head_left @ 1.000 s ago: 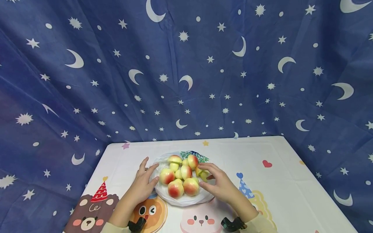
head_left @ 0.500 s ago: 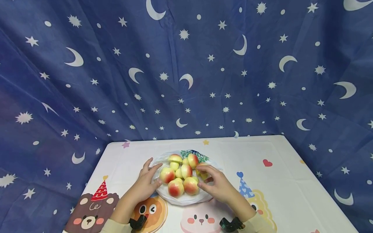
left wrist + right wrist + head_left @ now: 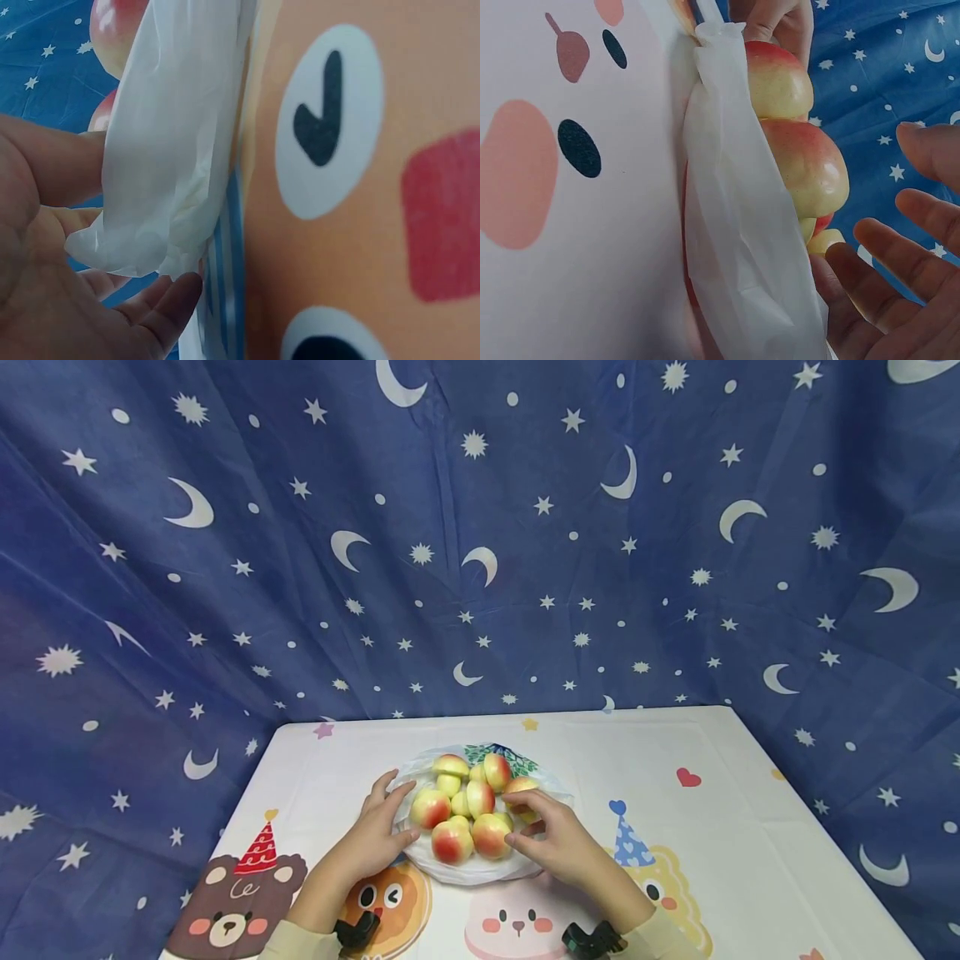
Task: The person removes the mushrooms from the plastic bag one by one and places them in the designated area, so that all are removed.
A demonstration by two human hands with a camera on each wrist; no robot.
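Note:
Several mushroom-shaped pieces with red-and-yellow caps (image 3: 452, 842) and pale yellow stems lie grouped on a crumpled white plastic sheet or bag (image 3: 468, 875). At its left edge, my left hand (image 3: 375, 837) has spread, relaxed fingers; in the left wrist view that hand (image 3: 90, 307) touches the white plastic (image 3: 165, 142). My right hand (image 3: 561, 842) is at the right side, fingers loosely bent beside a front cap (image 3: 491, 837) and partly over the rightmost piece (image 3: 521, 785). In the right wrist view, the right hand (image 3: 900, 285) has extended fingers beside the plastic (image 3: 735, 195).
A white tablecloth (image 3: 750, 843) printed with cartoon faces, hearts and stars covers the table. Behind it hangs a dark blue cloth (image 3: 525, 568) with moons and stars. Black straps with devices (image 3: 357, 932) are on both wrists.
Both hands have shifted slightly inward, the left one rightward and the right one leftward. The rightmost piece's cap now shows higher, above the right fingers.

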